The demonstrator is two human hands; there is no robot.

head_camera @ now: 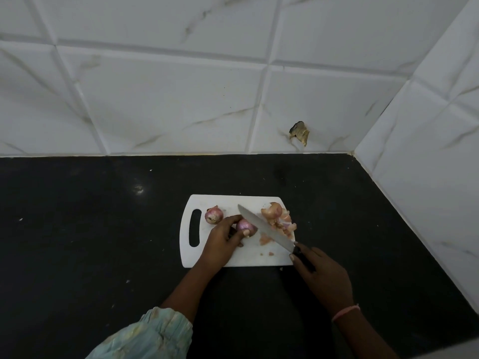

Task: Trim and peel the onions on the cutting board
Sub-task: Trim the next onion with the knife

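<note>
**Onion Trimming: Second Bulb Under the Blade**

On the cutting board (223,257), work is partway through. Beyond the right hand (315,265), loose peels (278,220) are lying in a pile; whether a peeled bulb is sitting among them cannot be told. The left hand (223,240) is holding the middle onion (245,226), its grip curled around the bulb. The right grip is wrapping the knife (267,229) handle, blade angling across that onion. Beyond the left hand, the whole onion (214,215) is waiting, apparently unpeeled.

Smooth white plastic cutting board (243,257); bright metal knife blade (264,228); matt black speckled stone countertop (90,229); glossy white marble-veined wall tiles (168,99).
</note>
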